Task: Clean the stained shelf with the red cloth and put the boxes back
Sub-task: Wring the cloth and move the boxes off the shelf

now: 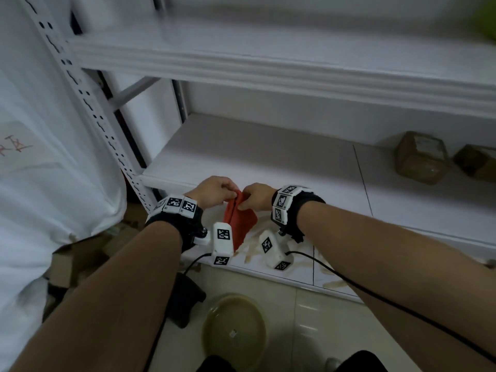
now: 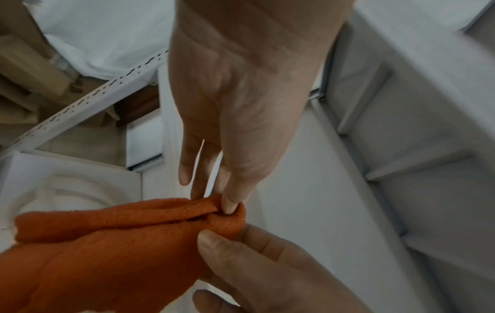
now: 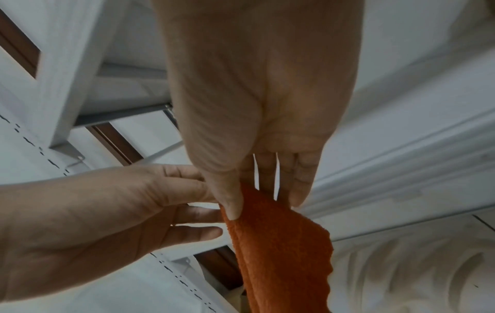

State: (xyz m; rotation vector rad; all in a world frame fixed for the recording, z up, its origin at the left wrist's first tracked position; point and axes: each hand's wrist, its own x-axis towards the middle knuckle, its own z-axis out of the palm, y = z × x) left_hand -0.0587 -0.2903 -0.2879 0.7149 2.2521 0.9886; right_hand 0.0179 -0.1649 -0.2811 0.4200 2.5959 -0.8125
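Two bare forearms reach forward and down toward a low white shelf (image 1: 268,162). Each wrist wears a black strap with white blocks printed in black-and-white square patterns, and a black cable trails back from each.

Both hands meet over the near edge of the shelf, holding up a red cloth (image 1: 239,224) between them. The left hand (image 1: 214,190) pinches the top fold of the cloth between thumb and fingertips, with the other fingers loosely extended. The right hand (image 1: 257,196) pinches the same top edge just beside it, thumb pressed against the cloth, its remaining fingers straight and slightly parted. The cloth hangs folded below the hands, above the shelf's near edge.

Pale brownish smears (image 1: 255,251) mark the shelf surface beneath and to the right of the cloth.

Far to the right on the same shelf sit two brown cardboard boxes (image 1: 422,157), close together, both tilted.

A second white shelf board runs above. On the tiled floor, near the person, stands a round yellowish basin (image 1: 236,328). White fabric (image 1: 40,130) hangs on the left.
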